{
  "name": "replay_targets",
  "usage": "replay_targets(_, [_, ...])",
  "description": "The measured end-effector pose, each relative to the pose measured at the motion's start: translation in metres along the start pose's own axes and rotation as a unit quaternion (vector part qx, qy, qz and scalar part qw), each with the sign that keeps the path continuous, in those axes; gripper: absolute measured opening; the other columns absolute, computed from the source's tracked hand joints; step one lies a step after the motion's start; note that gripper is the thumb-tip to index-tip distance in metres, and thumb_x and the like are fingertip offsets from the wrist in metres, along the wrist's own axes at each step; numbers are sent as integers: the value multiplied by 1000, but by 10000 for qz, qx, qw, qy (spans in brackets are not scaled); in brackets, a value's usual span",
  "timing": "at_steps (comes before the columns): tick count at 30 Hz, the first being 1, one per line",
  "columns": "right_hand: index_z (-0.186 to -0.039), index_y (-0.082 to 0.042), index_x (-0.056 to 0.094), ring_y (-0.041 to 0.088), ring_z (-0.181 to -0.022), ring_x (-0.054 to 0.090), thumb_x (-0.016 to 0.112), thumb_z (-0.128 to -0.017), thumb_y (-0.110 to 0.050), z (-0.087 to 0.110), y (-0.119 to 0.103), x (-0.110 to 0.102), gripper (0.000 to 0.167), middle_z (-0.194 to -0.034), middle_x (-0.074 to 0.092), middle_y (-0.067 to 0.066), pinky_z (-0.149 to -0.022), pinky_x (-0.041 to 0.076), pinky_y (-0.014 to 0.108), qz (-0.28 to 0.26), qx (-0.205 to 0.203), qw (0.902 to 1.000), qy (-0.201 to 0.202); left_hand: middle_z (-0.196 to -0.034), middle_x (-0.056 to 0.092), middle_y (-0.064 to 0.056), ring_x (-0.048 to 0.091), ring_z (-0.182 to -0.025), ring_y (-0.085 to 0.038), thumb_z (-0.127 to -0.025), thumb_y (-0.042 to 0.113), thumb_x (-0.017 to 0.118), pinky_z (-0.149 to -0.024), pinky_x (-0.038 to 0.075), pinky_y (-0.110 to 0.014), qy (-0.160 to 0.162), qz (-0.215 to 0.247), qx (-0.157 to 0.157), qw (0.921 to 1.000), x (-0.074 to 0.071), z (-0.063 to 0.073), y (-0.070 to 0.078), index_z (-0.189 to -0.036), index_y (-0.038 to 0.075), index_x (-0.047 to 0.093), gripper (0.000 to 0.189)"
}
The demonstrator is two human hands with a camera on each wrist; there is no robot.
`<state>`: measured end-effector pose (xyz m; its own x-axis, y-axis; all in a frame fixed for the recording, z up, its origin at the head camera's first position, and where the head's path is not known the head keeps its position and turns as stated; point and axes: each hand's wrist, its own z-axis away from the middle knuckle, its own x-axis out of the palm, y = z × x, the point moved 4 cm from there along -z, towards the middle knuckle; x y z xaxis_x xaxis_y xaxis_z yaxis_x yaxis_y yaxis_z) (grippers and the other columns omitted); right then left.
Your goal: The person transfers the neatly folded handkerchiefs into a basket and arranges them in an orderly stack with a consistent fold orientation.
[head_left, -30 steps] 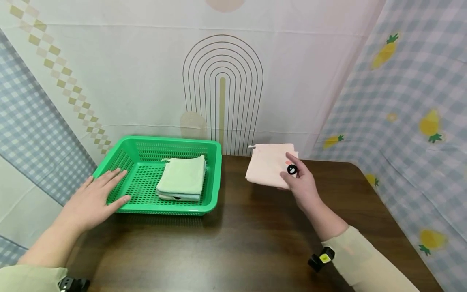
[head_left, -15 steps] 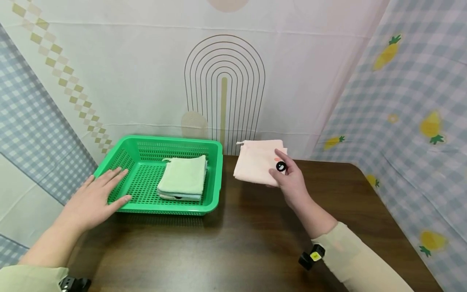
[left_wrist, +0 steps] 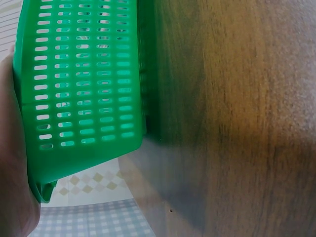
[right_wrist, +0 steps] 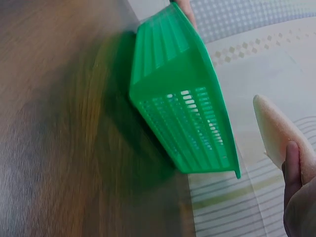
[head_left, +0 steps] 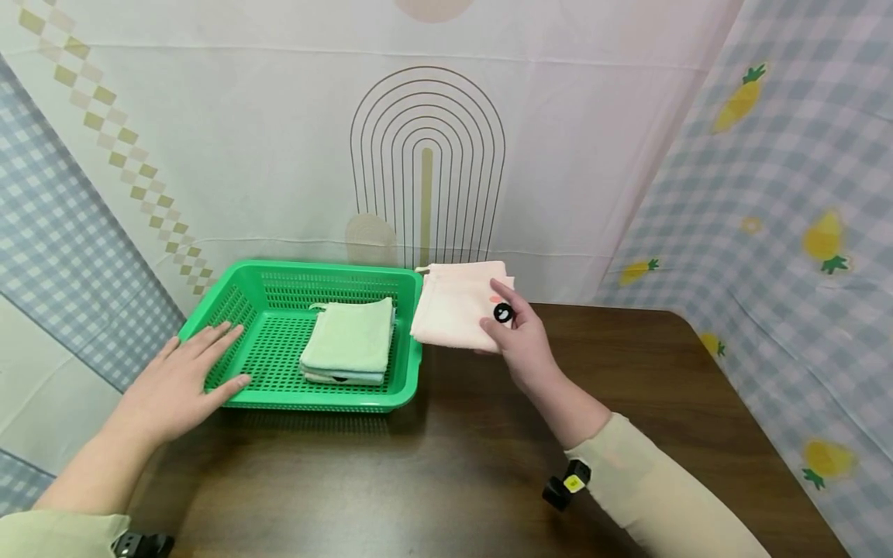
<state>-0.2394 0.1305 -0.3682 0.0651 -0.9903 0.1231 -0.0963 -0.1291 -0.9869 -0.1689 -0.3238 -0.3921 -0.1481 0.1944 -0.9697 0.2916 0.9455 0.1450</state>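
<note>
In the head view my right hand (head_left: 525,333) pinches the right edge of a folded pink towel (head_left: 456,306), thumb on top and the other fingers mostly hidden beneath. The towel has a white hanging loop and a black round eye patch. It is held up in the air, its left edge overlapping the right rim of the green basket (head_left: 407,395). My left hand (head_left: 177,380) lies spread, fingers straight, over the basket's left front corner. Inside the basket, toward its right, sits a stack of folded towels (head_left: 349,335), pale green uppermost.
The basket stands on a dark brown wooden table (head_left: 453,473) near its back edge. Behind it hangs a white patterned cloth (head_left: 293,139). A blue checked cloth with pineapples (head_left: 788,256) borders the table on the right.
My right hand has carried the pink towel leftward, from over the table to the basket's right rim. The left hand, basket and towel stack stay where they were.
</note>
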Motion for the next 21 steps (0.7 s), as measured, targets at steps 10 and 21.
replay_targets(10, [-147, -16, 49, 16, -71, 66, 59, -92, 10, -1, 8, 30, 62, -139, 46, 15, -54, 60, 32, -27, 77, 9998, -172, -160, 28, -18, 29, -143, -43, -95, 55, 56, -121, -9, -47, -65, 8, -67, 10000, 1, 1, 0, -161, 23, 18, 83])
replay_targets(21, [-145, -23, 52, 24, -87, 68, 60, -93, 6, -3, 18, 63, 60, -143, 46, 14, -60, 62, 39, 177, 246, 9988, -372, -161, 27, -16, 28, -143, -43, -95, 56, 57, -122, -9, -46, -89, 11, -95, 9999, 0, 0, 0, -161, 24, 17, 83])
